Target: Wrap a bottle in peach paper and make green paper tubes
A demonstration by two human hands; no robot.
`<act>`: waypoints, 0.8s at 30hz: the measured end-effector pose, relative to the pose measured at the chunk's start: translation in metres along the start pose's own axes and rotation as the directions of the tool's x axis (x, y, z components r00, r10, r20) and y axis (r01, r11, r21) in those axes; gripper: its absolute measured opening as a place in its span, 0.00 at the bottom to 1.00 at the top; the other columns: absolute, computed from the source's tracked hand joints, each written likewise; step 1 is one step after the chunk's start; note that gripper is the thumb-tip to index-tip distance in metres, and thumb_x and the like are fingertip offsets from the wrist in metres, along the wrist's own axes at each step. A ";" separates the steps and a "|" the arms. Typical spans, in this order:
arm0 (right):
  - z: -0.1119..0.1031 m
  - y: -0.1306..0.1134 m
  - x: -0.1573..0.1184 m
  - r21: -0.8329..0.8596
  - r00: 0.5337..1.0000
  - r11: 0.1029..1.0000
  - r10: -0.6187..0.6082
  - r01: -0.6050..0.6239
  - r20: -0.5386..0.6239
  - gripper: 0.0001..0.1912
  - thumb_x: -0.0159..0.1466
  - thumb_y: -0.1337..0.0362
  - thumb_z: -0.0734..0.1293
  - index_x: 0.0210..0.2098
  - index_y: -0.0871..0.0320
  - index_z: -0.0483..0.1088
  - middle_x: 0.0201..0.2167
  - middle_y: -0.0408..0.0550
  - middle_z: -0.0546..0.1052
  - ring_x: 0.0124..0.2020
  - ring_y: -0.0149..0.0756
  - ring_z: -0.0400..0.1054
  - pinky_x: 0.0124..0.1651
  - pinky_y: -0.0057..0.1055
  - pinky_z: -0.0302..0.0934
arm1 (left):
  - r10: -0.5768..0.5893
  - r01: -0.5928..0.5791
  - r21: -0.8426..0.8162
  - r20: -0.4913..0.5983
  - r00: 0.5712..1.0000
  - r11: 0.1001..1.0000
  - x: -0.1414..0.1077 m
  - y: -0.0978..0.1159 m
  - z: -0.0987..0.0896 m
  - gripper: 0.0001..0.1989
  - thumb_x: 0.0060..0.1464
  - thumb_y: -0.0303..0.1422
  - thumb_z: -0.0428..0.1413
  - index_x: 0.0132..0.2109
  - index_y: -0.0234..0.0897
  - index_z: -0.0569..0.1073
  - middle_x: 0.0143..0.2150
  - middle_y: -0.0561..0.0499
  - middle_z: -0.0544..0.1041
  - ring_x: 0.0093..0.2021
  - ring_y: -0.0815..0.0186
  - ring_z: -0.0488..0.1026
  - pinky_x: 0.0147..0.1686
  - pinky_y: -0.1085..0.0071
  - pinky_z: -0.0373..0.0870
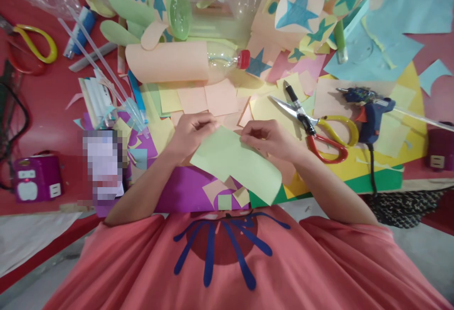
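A pale green sheet of paper slants over the table edge in front of me, its lower right end curling. My left hand pinches its upper left corner, fingers closed. Along its upper right edge, my right hand grips it between thumb and fingers. Just beyond the hands lie peach and yellow paper squares. Farther back, a clear bottle wrapped in peach paper lies on its side, its red cap pointing right. Small paper scraps rest below the sheet on purple paper.
Right of my hands are scissors with a black pen across them, and a blue glue gun with its cord. Left are straws, a pixelated phone-like object and a purple box. Star-decorated papers and bottles crowd the back.
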State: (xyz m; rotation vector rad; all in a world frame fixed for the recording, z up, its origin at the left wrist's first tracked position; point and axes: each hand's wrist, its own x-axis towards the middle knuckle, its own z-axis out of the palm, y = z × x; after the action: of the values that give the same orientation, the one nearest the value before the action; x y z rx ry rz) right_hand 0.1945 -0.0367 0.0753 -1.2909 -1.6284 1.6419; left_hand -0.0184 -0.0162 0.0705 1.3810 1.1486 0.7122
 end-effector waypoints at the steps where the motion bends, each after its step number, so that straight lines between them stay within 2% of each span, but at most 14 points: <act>1: -0.004 0.001 -0.003 0.001 1.000 1.000 0.008 -0.008 0.001 0.10 0.60 0.63 0.65 0.23 0.60 0.68 0.20 0.40 0.66 0.22 0.23 0.55 0.24 0.26 0.50 | 0.011 -0.012 -0.026 -0.040 0.999 1.000 0.001 -0.002 -0.002 0.11 0.48 0.33 0.55 0.21 0.36 0.67 0.20 0.57 0.61 0.22 0.73 0.57 0.22 0.73 0.53; 3: -0.012 0.003 -0.008 -0.011 1.000 1.000 0.020 -0.020 0.001 0.11 0.59 0.61 0.66 0.24 0.60 0.68 0.20 0.41 0.66 0.21 0.23 0.55 0.24 0.26 0.50 | 0.012 -0.017 -0.068 -0.073 0.997 0.998 0.001 -0.005 -0.005 0.10 0.47 0.32 0.56 0.21 0.36 0.67 0.20 0.57 0.61 0.22 0.73 0.58 0.23 0.73 0.54; 9: -0.026 0.004 -0.017 -0.090 0.997 0.993 0.077 -0.074 0.031 0.12 0.59 0.58 0.66 0.25 0.61 0.69 0.20 0.40 0.65 0.21 0.23 0.54 0.23 0.26 0.48 | -0.041 0.033 -0.131 -0.061 0.997 0.991 0.001 -0.004 -0.005 0.10 0.46 0.32 0.57 0.20 0.36 0.69 0.19 0.56 0.62 0.22 0.73 0.59 0.23 0.73 0.56; 13: -0.032 0.005 -0.018 -0.065 0.996 0.994 0.084 -0.082 0.014 0.12 0.59 0.59 0.67 0.25 0.60 0.68 0.20 0.40 0.65 0.21 0.23 0.54 0.23 0.25 0.48 | 0.049 -0.057 -0.034 -0.199 0.979 0.998 0.005 0.004 -0.016 0.10 0.45 0.31 0.56 0.19 0.35 0.69 0.18 0.56 0.61 0.20 0.75 0.57 0.21 0.75 0.54; 16: -0.038 0.004 -0.022 -0.041 0.996 0.995 0.090 -0.090 -0.011 0.12 0.58 0.58 0.68 0.24 0.59 0.68 0.20 0.41 0.66 0.21 0.23 0.55 0.22 0.24 0.50 | 0.112 -0.112 0.013 -0.208 0.972 0.994 0.007 0.006 -0.022 0.09 0.45 0.30 0.56 0.19 0.35 0.69 0.18 0.56 0.63 0.20 0.75 0.57 0.21 0.75 0.54; 19: -0.045 0.005 -0.027 -0.038 0.994 0.994 0.104 -0.105 -0.031 0.12 0.58 0.57 0.69 0.24 0.59 0.69 0.20 0.41 0.67 0.21 0.23 0.58 0.22 0.24 0.54 | 0.109 -0.111 -0.002 -0.197 0.974 0.994 0.009 0.002 -0.025 0.10 0.46 0.30 0.56 0.19 0.36 0.69 0.17 0.56 0.62 0.18 0.75 0.57 0.20 0.75 0.54; 21: -0.050 0.006 -0.032 -0.025 0.991 0.993 0.117 -0.119 -0.063 0.13 0.57 0.56 0.69 0.24 0.58 0.69 0.19 0.41 0.68 0.20 0.24 0.60 0.22 0.24 0.56 | 0.129 -0.140 -0.028 -0.250 0.960 0.990 0.011 -0.002 -0.028 0.11 0.45 0.29 0.56 0.18 0.36 0.68 0.16 0.57 0.59 0.18 0.76 0.55 0.20 0.75 0.53; 24: -0.057 0.011 -0.039 0.034 0.979 0.993 0.119 -0.114 -0.165 0.16 0.56 0.53 0.71 0.22 0.58 0.69 0.17 0.41 0.69 0.19 0.25 0.61 0.21 0.25 0.58 | 0.202 -0.239 -0.056 -0.374 0.905 0.969 0.014 -0.007 -0.035 0.12 0.45 0.29 0.58 0.18 0.36 0.68 0.16 0.57 0.58 0.18 0.76 0.54 0.20 0.75 0.52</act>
State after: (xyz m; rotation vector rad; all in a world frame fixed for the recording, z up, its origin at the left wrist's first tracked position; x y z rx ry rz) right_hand 0.2631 -0.0446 0.0848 -1.4938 -1.4534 1.5687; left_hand -0.0471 0.0085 0.0667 1.3386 1.2338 1.2165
